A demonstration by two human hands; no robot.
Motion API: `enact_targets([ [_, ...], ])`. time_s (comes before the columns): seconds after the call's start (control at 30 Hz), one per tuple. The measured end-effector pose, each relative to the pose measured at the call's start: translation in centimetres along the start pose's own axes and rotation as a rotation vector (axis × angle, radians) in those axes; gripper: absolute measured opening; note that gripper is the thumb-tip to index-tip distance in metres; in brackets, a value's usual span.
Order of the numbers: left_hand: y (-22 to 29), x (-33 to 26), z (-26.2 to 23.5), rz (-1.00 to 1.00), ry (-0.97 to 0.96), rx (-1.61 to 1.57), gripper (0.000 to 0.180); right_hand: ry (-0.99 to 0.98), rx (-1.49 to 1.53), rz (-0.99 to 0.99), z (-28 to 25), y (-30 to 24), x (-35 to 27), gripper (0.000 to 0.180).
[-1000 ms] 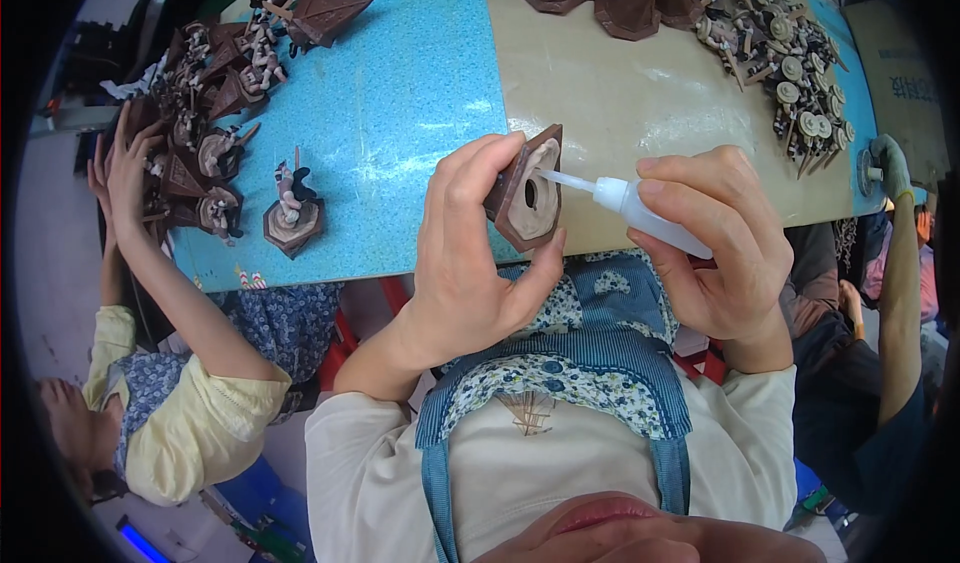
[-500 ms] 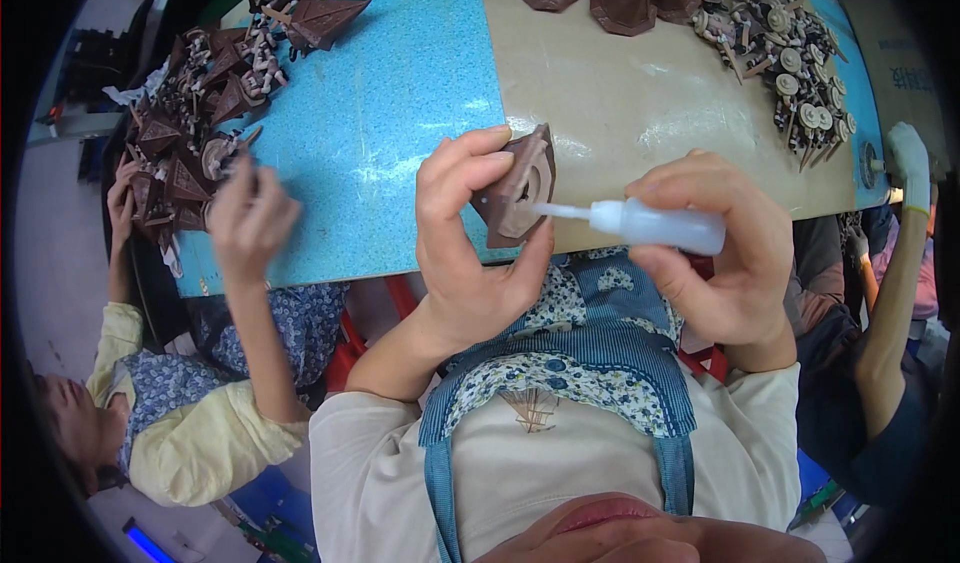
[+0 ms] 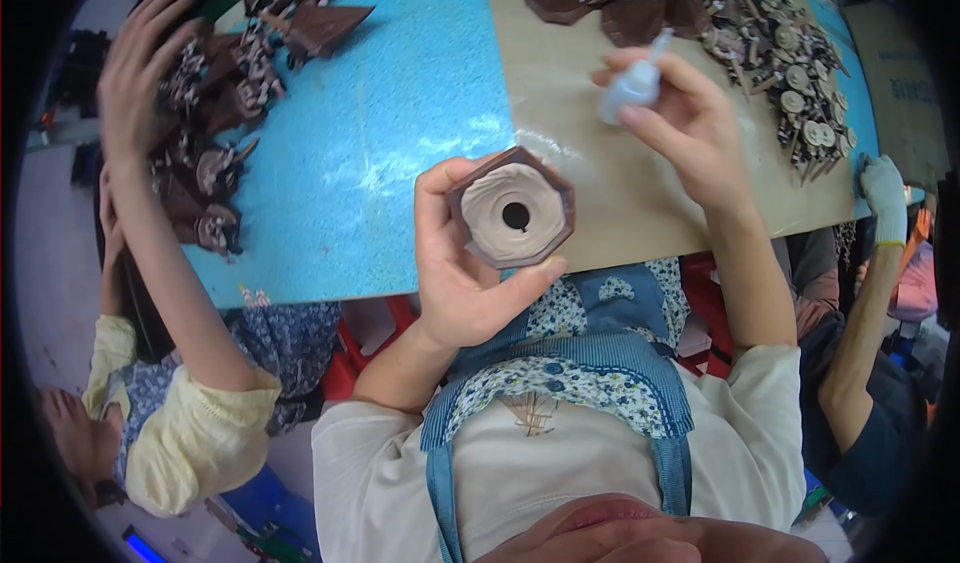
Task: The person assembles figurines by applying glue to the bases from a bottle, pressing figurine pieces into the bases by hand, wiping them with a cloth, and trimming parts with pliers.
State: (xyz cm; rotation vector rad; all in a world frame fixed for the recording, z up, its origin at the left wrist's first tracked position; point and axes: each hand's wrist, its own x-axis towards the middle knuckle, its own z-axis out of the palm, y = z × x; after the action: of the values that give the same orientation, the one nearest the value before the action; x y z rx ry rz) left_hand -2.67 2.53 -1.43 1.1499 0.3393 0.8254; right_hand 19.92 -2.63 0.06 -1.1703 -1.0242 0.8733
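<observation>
My left hand (image 3: 460,263) grips a dark brown faceted piece (image 3: 570,213) by its sides, just above the table's near edge. Its round beige face (image 3: 485,213), with a dark hole in the middle, is turned up toward me. Farther away and to the right, my right hand (image 3: 690,128) is closed round a small translucent squeeze bottle (image 3: 632,93). The bottle's thin nozzle points up and away, clear of the brown piece.
Several brown faceted pieces (image 3: 635,18) lie at the far side. Small beige and dark figure parts (image 3: 790,83) are heaped at the right. More brown pieces (image 3: 225,103) pile up at the left, where a co-worker's arm (image 3: 165,233) reaches. A gloved hand (image 3: 884,198) is at the right edge.
My right hand has carried the bottle away from the brown piece, nozzle now upward. My left hand has turned the beige face toward me. The co-worker's arm at left has moved farther out.
</observation>
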Motion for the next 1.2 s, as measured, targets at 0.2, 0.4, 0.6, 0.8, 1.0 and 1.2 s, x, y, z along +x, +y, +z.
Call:
enact_targets([
  [0.2, 0.3, -0.6, 0.9, -0.178, 0.017, -0.138, 0.080, 0.110, -0.411, -0.084, -0.5, 4.1, 3.8, 0.042],
  [0.4, -0.2, -1.2, 1.6, -0.196, -0.011, -0.023, 0.083, 0.274, -0.700, -0.282, -1.6, 0.4, 1.3, 0.036],
  [0.6, -0.5, -1.3, 2.6, -0.197, -0.068, 0.281, 0.076, 0.370, -1.834, -0.242, -10.8, -0.7, -0.1, 0.029],
  [0.8, -1.6, -1.2, 3.9, -0.205, 0.037, 0.222, 0.068, 0.237, -1.604, -0.276, -7.6, -0.4, -2.7, 0.024],
  [1.0, -1.5, 0.1, 5.8, -0.271, 0.094, 0.166, 0.053, 0.268, -0.824, -0.268, -2.0, -1.4, -7.7, 0.034],
  [1.2, -2.1, 0.1, 6.0, -0.276, 0.162, 0.166, 0.051, 0.198, -0.907, -0.517, 1.2, -1.0, -9.6, 0.054],
])
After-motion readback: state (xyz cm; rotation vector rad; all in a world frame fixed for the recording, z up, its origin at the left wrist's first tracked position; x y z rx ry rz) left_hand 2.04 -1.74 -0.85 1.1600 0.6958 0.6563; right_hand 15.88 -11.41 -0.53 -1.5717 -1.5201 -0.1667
